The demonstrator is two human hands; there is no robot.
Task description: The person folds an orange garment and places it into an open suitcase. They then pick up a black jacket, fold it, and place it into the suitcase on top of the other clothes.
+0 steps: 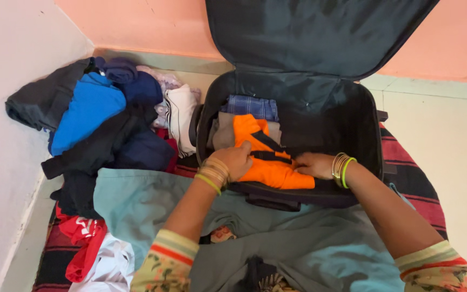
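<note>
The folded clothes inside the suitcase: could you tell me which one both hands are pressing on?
The bright orange garment with dark trim at the front, under the left hand and right hand. The blue checked piece and grey-brown one lie untouched behind.

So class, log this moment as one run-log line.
left hand: pressing on orange garment | right hand: on the same garment | open black suitcase: holds it | pile of clothes: left of case
</note>
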